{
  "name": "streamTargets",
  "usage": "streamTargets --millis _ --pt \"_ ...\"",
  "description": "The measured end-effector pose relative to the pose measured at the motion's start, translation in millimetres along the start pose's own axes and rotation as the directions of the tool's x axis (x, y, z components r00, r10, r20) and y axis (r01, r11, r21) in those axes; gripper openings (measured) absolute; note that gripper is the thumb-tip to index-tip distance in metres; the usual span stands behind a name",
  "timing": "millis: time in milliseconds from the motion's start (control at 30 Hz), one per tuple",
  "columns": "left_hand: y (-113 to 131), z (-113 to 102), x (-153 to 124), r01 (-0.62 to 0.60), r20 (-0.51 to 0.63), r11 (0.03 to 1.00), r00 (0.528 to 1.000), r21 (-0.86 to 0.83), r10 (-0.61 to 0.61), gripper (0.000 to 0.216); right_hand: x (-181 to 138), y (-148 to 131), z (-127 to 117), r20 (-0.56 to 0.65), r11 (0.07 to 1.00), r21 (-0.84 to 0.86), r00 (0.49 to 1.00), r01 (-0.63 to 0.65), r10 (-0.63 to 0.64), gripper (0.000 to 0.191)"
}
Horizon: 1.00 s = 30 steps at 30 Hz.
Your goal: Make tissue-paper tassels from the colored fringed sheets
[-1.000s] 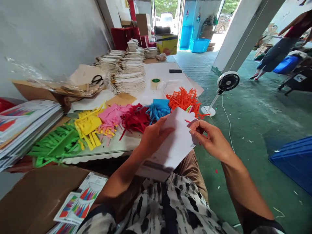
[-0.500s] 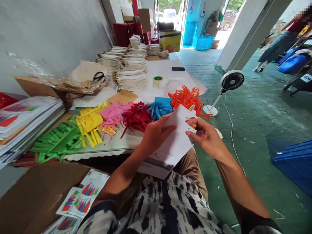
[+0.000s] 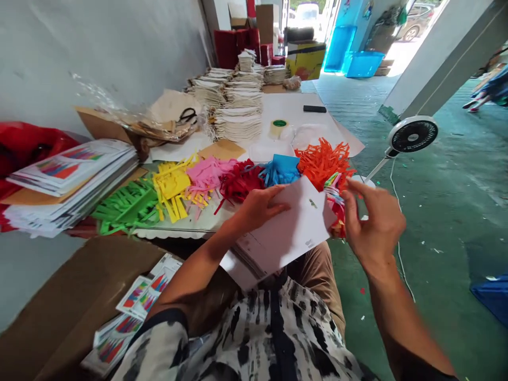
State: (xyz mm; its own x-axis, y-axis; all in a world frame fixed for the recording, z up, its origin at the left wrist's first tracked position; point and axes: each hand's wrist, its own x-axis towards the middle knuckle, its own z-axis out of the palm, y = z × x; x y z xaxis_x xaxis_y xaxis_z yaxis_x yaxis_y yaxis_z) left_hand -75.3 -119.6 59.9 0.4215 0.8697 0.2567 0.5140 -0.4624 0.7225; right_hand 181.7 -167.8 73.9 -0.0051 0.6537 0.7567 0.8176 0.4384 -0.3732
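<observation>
My left hand (image 3: 262, 207) grips a white sheet of card (image 3: 289, 227), thumb on top and fingers curled at its far edge. Below its lower left corner show the edges of more white sheets (image 3: 246, 262). Small printed marks are on the card's right part. My right hand (image 3: 375, 219) is off the card, to its right, slightly blurred, thumb and forefinger apart with nothing visible between them. Close to those fingertips, by the table edge, is a multicoloured bundle of thin strips (image 3: 335, 193). Fringed strips in orange (image 3: 323, 161), blue (image 3: 280, 170) and dark red (image 3: 242, 180) lie beyond the card.
Pink (image 3: 208, 174), yellow (image 3: 171, 185) and green (image 3: 129, 206) strips continue leftward. Tape (image 3: 279, 127), scissors (image 3: 187, 115) and stacked off-white bundles (image 3: 238, 119) lie farther back. Printed sheets (image 3: 75, 164) are piled at left. A white fan (image 3: 413, 135) stands at right.
My right hand has left the card's right corner and moved right. The card has turned slightly in my left hand, uncovering the multicoloured strips. The view has swung left.
</observation>
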Motion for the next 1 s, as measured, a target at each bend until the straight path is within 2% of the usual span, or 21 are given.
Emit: streamTargets --millis 67,133,167,200,233,267,300,333,367,400,433,467,533,567,600,667,700,767,833,867,1000 --pt "1.1 -2.4 1.7 -0.128 0.177 0.982 0.979 0.14 0.102 0.033 11.1 -4.5 1.5 0.165 0.996 0.078 0.984 0.049 -0.061 0.053" --pt "4.5 -7.9 3.3 -0.269 0.317 0.938 0.929 0.217 0.192 0.023 18.9 -7.2 4.4 0.462 0.973 0.229 0.877 0.022 -0.129 0.043" --pt "6.1 -12.6 3.1 -0.312 0.304 0.918 0.924 0.245 0.233 0.023 20.4 -6.8 5.9 0.574 0.961 0.274 0.809 -0.041 -0.129 0.036" --pt "6.8 -18.6 1.5 -0.334 0.22 0.9 0.935 0.28 0.278 0.025 20.1 -4.8 7.1 0.639 0.949 0.289 0.764 -0.123 -0.095 0.034" --pt "6.2 -25.5 -1.5 -0.33 0.068 0.887 0.943 0.322 0.326 0.028 18.1 -1.5 8.1 0.658 0.934 0.286 0.752 -0.215 -0.028 0.035" --pt "4.2 -32.7 -6.2 -0.298 -0.145 0.883 0.918 0.364 0.37 0.031 14.4 2.9 8.9 0.632 0.907 0.287 0.773 -0.308 0.062 0.036" --pt "0.6 -39.5 -12.4 -0.24 -0.388 0.888 0.832 0.391 0.396 0.036 9.1 7.9 9.7 0.578 0.866 0.305 0.8 -0.397 0.163 0.035" --pt "-4.5 -45.2 -19.5 -0.169 -0.61 0.907 0.691 0.386 0.388 0.045 2.3 12.9 10.8 0.517 0.81 0.343 0.815 -0.476 0.261 0.034" --pt "-10.7 -49.2 -26.9 -0.088 -0.796 0.939 0.509 0.332 0.329 0.055 -5.8 17.5 12.4 0.473 0.742 0.391 0.811 -0.544 0.344 0.034" --pt "-17.8 -51.2 -33.8 -0.032 -0.901 0.971 0.367 0.235 0.23 0.066 -15.2 21.3 14.7 0.45 0.67 0.44 0.793 -0.597 0.411 0.033" --pt "-25.1 -51.3 -39.6 -0.023 -0.944 0.995 0.315 0.096 0.098 0.073 -25.5 24.1 17.6 0.443 0.601 0.482 0.77 -0.637 0.46 0.032" --pt "-32.2 -49.5 -44.0 -0.055 -0.935 0.995 0.35 -0.08 -0.056 0.074 -36.2 25.9 21.0 0.456 0.543 0.512 0.747 -0.665 0.484 0.03" --pt "-43.8 -42.5 -48.0 -0.122 -0.779 0.887 0.541 -0.445 -0.317 0.072 -56.4 26.7 28.4 0.54 0.469 0.527 0.706 -0.709 0.459 0.03" --pt "-47.6 -38.0 -48.2 -0.133 -0.691 0.805 0.603 -0.579 -0.398 0.07 -64.3 26.1 31.5 0.63 0.455 0.506 0.674 -0.733 0.385 0.03" --pt "-49.7 -33.1 -47.6 -0.13 -0.621 0.732 0.639 -0.669 -0.454 0.068 -69.6 24.8 34.0 0.721 0.458 0.476 0.632 -0.751 0.286 0.03" --pt "-49.1 -22.8 -45.9 -0.096 -0.543 0.656 0.656 -0.749 -0.524 0.06 -71.2 20.5 36.9 0.833 0.485 0.441 0.546 -0.755 0.092 0.03" --pt "-46.6 -17.3 -45.3 -0.057 -0.501 0.64 0.676 -0.766 -0.54 0.057 -67.3 17.6 37.5 0.843 0.494 0.45 0.537 -0.743 0.039 0.031" --pt "-39.1 -5.8 -44.7 0.043 -0.375 0.618 0.762 -0.785 -0.529 0.052 -53.0 11.0 38.5 0.79 0.495 0.509 0.611 -0.704 0.056 0.034" --pt "-30.8 4.0 -44.6 0.117 -0.237 0.597 0.844 -0.794 -0.481 0.049 -35.6 5.5 40.1 0.708 0.484 0.56 0.692 -0.672 0.143 0.035" --pt "-27.3 7.4 -44.4 0.135 -0.184 0.589 0.874 -0.797 -0.449 0.048 -27.8 3.9 41.0 0.677 0.464 0.581 0.713 -0.669 0.181 0.034" --pt "-20.6 4.9 -41.6 0.14 -0.099 0.608 0.934 -0.782 -0.342 0.04 -12.1 5.0 40.4 0.641 0.347 0.643 0.727 -0.683 0.244 0.03"
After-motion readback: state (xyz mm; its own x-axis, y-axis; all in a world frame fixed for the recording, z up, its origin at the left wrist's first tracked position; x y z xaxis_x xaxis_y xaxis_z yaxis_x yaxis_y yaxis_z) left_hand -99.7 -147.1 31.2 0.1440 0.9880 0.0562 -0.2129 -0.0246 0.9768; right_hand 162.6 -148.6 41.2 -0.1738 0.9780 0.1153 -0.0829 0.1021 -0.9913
